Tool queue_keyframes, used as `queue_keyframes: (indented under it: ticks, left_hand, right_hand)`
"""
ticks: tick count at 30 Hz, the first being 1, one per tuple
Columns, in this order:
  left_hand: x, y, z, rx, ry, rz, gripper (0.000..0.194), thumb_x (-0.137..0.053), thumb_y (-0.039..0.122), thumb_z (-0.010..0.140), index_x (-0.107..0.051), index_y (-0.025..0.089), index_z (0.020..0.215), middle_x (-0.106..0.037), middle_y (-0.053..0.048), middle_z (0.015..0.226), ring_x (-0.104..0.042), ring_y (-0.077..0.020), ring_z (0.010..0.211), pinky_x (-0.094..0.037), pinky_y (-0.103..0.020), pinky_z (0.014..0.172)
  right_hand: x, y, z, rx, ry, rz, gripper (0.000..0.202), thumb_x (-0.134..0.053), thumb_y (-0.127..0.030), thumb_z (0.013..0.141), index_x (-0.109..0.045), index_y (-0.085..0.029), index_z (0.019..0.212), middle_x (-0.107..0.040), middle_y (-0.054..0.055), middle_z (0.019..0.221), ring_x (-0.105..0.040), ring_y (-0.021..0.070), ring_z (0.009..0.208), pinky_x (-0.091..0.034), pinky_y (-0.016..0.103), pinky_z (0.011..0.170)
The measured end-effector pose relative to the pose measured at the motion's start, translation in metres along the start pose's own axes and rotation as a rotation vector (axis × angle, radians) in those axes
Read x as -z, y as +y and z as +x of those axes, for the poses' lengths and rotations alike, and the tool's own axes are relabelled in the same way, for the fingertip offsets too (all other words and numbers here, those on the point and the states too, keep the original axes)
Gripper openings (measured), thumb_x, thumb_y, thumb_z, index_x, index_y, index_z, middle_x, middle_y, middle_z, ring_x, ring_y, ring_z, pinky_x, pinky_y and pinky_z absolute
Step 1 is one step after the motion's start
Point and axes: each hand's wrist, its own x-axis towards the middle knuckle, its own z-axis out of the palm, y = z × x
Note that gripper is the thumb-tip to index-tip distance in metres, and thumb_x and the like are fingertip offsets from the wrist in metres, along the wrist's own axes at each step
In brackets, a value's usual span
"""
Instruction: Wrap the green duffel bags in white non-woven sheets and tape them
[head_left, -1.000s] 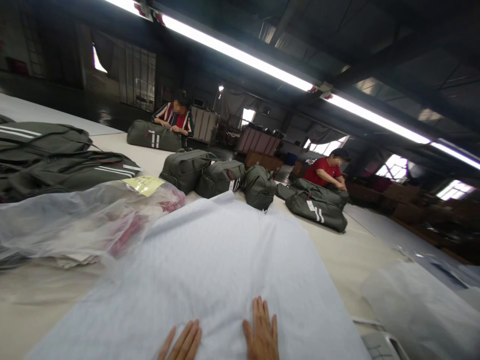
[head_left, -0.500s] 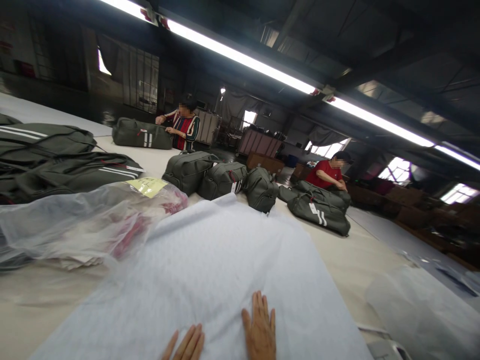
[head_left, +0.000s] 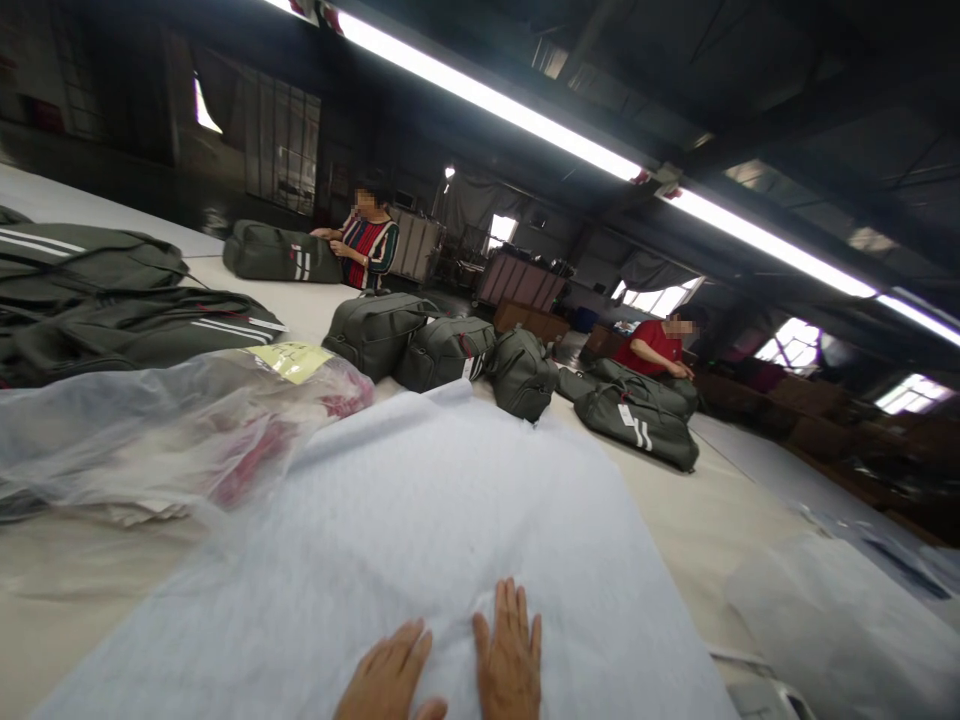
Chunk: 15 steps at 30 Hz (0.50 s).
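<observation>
A large sheet of pale blue-white material is spread over the table in front of me, with faint creases near my hands. My left hand lies on it at the bottom edge of the view, fingers stretched out and thumb apart. Just to its right, my right hand rests flat on the same sheet with its fingers extended. Neither hand holds anything. Beyond the sheet's far edge stand dark green duffel bags, among them one with a white tag and one turned end-on.
Clear plastic bags with a yellow label lie at left, before striped green bags. Another tagged duffel sits at right. Two people, one in stripes and one in red, handle bags. Translucent plastic covers the right side.
My left hand has moved up and right, closer to my right hand, and shows more of itself. My right hand has shifted slightly left. The person in stripes has moved their hands on the bag.
</observation>
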Motion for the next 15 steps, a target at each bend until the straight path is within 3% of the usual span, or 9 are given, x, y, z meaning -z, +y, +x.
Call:
queue_keyframes:
  ticks: [4,7,10,15]
  left_hand:
    - [-0.032,0.030,0.098,0.028,-0.128,-0.223,0.046,-0.047,0.042,0.098,-0.048,0.024,0.140,-0.048,-0.004,0.148,-0.044,-0.0217,0.136,-0.040,-0.038,0.108]
    - [-0.065,0.033,0.154,-0.003,-0.327,-0.362,0.053,-0.041,0.048,0.099,-0.043,0.021,0.144,-0.040,-0.008,0.153,-0.033,-0.0245,0.143,-0.033,-0.046,0.115]
    - [-0.092,0.021,0.168,0.008,-0.474,-0.414,0.058,-0.038,0.053,0.099,-0.042,0.018,0.145,-0.039,-0.011,0.153,-0.031,-0.0273,0.144,-0.028,-0.052,0.117]
    - [-0.106,0.008,0.155,0.002,-0.451,-0.340,0.055,-0.038,0.050,0.100,-0.039,0.022,0.147,-0.041,-0.008,0.152,-0.032,-0.0244,0.143,-0.024,-0.050,0.119]
  right_hand:
    - [-0.009,0.004,-0.004,0.078,0.015,-0.040,0.052,-0.034,-0.044,0.097,-0.050,-0.021,0.140,-0.037,0.010,0.151,-0.034,0.0337,0.141,-0.023,0.065,0.114]
    - [-0.010,0.005,-0.004,0.065,-0.004,-0.057,0.053,-0.034,-0.045,0.097,-0.051,-0.018,0.139,-0.040,0.013,0.149,-0.037,0.0348,0.139,-0.026,0.065,0.113]
    - [-0.002,0.001,-0.004,0.016,0.007,-0.032,0.063,-0.031,-0.055,0.097,-0.045,-0.013,0.143,-0.038,0.015,0.150,-0.037,0.0344,0.139,-0.028,0.064,0.113]
    - [0.013,-0.007,-0.001,0.000,-0.004,0.098,0.069,-0.033,-0.060,0.095,-0.041,-0.014,0.146,-0.037,0.014,0.152,-0.030,0.0332,0.143,-0.026,0.060,0.116]
